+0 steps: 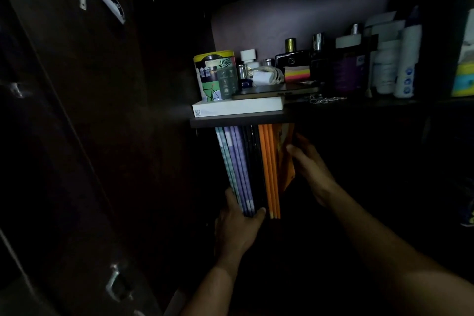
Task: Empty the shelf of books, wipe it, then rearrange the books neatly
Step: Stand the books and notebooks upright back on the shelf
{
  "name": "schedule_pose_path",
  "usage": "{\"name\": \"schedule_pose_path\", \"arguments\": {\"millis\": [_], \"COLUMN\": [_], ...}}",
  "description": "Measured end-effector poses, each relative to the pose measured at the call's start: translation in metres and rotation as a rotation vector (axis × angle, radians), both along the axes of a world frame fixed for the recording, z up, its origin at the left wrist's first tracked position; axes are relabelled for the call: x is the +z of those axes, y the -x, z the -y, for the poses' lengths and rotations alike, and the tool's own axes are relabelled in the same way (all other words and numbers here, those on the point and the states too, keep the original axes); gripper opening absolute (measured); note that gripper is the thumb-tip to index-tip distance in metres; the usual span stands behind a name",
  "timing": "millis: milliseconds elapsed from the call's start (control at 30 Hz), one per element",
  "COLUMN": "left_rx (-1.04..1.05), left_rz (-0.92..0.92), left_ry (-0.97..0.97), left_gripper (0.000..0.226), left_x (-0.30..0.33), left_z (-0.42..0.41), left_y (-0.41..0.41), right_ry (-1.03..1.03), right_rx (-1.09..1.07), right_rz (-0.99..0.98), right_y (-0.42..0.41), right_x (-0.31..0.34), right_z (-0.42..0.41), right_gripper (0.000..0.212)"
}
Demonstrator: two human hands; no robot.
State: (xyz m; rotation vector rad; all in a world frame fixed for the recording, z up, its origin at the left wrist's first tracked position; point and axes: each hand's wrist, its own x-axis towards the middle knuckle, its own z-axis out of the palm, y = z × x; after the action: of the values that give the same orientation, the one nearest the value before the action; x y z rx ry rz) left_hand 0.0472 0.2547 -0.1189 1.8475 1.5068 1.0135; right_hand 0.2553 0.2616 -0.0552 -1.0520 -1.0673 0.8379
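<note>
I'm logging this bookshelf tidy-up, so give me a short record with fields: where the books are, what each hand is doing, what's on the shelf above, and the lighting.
books: upright row of thin books under the upper shelf board; checked and purple spines at left, dark in the middle, orange at right
left hand: left hand grips the bottom of the purple and dark spines
right hand: right hand holds the outer orange book
upper shelf: printed tin, white box, white charger, perfume bottles
lighting: very dim; lower shelf floor not discernible
</note>
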Motion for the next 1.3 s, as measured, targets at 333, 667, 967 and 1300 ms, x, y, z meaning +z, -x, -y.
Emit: {"name": "schedule_pose_path", "arguments": {"millis": [333,667,967,1300], "left_rx": [-0.044,-0.034,-0.126,-0.230], "left_rz": [0.070,0.071,0.546,0.599], "left_ry": [-0.038,-0.032,-0.120,-0.068], "left_gripper": [0.127,0.117,0.092,0.093], "left_x": [-0.003,0.008,0.023,0.025], "left_z": [-0.006,0.001,-0.022,-0.032], "left_y": [0.003,0.001,-0.002,-0.010], "right_ry": [0.243,0.193,-0.019,-0.111], "right_rx": [0.062,0.183,0.082,-0.078], "right_rz": [0.122,0.064,0.335,0.378], "right_y": [0.006,0.036,0.068,0.080], "right_x": [0.033,0.033,-0.051,-0.061], "right_z": [-0.032,-0.020,0.047,0.028], "right_gripper": [0.084,0.080,0.068,0.045]}}
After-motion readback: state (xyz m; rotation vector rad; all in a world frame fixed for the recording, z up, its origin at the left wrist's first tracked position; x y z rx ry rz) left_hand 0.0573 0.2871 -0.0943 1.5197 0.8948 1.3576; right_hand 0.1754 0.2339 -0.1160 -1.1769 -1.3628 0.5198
